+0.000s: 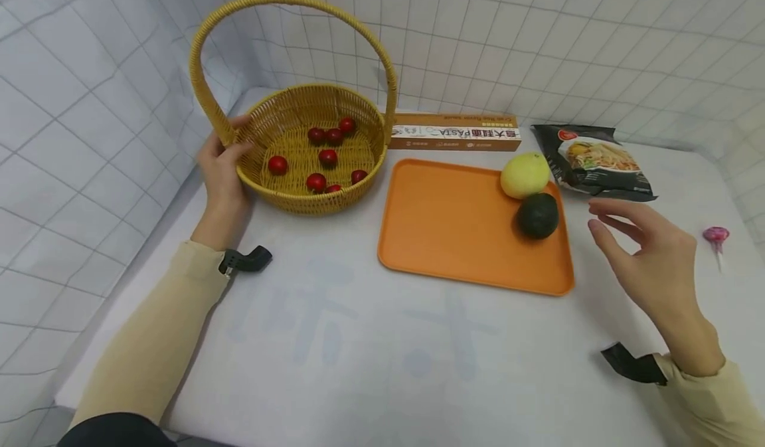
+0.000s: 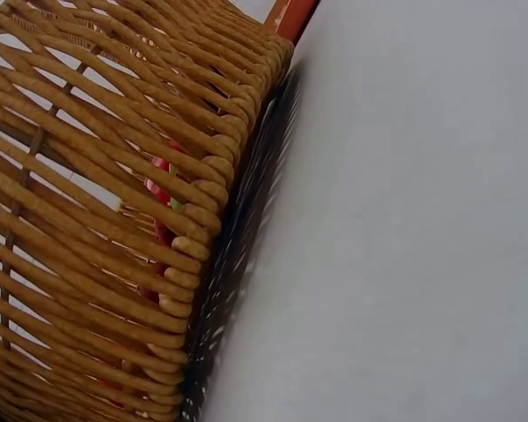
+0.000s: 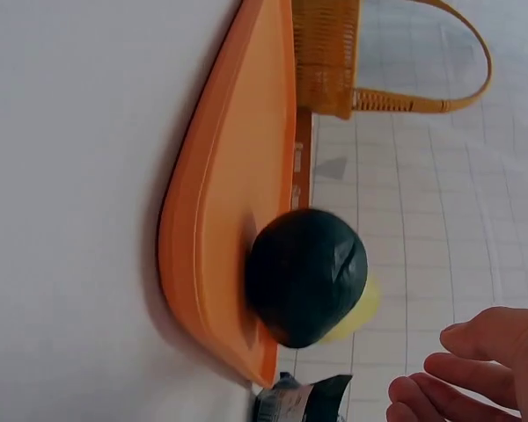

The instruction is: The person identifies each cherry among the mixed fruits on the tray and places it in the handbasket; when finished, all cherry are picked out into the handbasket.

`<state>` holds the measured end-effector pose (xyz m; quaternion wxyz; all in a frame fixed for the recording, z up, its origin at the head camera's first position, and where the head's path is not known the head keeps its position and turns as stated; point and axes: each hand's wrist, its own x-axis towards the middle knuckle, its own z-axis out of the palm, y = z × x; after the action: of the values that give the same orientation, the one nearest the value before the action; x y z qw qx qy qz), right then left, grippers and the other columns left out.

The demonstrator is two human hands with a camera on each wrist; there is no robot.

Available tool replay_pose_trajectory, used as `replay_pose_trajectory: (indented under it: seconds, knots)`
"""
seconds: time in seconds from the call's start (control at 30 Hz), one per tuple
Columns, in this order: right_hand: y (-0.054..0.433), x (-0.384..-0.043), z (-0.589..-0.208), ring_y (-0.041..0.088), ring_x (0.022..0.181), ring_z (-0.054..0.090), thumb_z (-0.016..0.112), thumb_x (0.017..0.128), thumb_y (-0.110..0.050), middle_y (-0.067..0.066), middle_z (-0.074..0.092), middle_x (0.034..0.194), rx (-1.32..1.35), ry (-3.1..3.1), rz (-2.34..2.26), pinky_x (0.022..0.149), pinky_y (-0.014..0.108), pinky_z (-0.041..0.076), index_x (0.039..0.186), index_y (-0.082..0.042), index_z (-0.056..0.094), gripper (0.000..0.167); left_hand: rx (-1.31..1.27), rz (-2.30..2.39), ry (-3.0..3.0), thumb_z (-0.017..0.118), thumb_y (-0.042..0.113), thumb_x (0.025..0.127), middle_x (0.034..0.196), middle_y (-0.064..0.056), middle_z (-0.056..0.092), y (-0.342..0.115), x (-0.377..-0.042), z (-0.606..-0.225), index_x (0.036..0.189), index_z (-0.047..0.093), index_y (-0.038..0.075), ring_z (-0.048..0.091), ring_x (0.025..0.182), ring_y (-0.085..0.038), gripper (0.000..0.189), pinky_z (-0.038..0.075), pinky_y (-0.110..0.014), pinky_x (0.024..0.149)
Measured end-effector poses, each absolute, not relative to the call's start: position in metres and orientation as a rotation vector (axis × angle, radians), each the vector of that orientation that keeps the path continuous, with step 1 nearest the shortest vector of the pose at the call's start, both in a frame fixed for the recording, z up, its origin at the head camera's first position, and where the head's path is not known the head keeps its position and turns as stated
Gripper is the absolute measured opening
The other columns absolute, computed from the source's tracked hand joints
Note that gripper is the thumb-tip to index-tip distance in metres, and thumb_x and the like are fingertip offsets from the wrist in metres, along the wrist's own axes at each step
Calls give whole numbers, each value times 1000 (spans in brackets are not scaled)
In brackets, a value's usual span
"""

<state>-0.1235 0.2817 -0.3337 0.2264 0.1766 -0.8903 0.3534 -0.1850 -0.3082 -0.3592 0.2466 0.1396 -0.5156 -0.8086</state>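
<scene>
My left hand (image 1: pixel 224 168) grips the yellow wicker basket (image 1: pixel 299 202) at its left rim, by the foot of the tall hooped handle. Several small red fruits (image 1: pixel 327 159) lie spread over the basket's bottom; through the weave in the left wrist view, bits of red show. To the right of the orange tray (image 1: pixel 454 261), my right hand (image 1: pixel 657 268) is held with thumb and fingers apart and nothing between them. Nearest to it, on the tray's right side, sits a dark green round fruit (image 3: pixel 308 277), with a pale yellow-green fruit (image 1: pixel 526 175) touching it from behind.
Behind the tray lies a long brown pasta box (image 1: pixel 454 133) along the tiled back wall. A black noodle packet (image 1: pixel 597 161) rests right of it, and a pink lollipop (image 1: pixel 716 236) lies at the far right. Gridded walls enclose the white table.
</scene>
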Motion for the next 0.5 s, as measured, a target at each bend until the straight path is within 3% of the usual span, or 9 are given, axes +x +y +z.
replay_pose_trajectory:
  seconds: [0.1,0.13,0.2,0.33,0.5]
  knots:
    - [299,-126,-339,-23,105,62,78,90,0,-25,71,113,395,-2453,944,91,0,42,124,-9,78,35,386,-2197,-1396,57,-16,87,133,-5,67,-308,-191,-357,126,75,0,55,123,-14,45,43,-23,102]
    - [303,-128,-341,-24,104,61,78,91,-1,-26,70,113,374,-2450,930,90,-1,42,123,-8,78,34,393,-2206,-1374,57,-16,87,132,-6,68,-308,-193,-357,125,75,0,56,122,-14,45,44,-23,101]
    - [311,-129,-344,-28,104,58,77,91,-3,-17,75,113,345,-2453,892,90,-1,40,123,-7,78,32,401,-2217,-1336,57,-17,88,129,-6,68,-309,-198,-357,123,76,0,57,120,-15,44,45,-24,100]
    - [320,-133,-350,-32,103,53,76,92,-6,18,78,112,332,-2463,840,90,-2,38,123,-5,77,31,416,-2244,-1255,55,-18,88,127,-6,67,-312,-208,-357,121,77,0,58,117,-15,43,46,-25,98]
    - [328,-135,-354,-35,103,49,77,90,-4,23,76,114,337,-2456,802,92,-1,34,123,-2,76,33,435,-2211,-1303,56,-16,89,128,-4,67,-317,-224,-358,122,77,2,57,116,-13,43,45,-22,97]
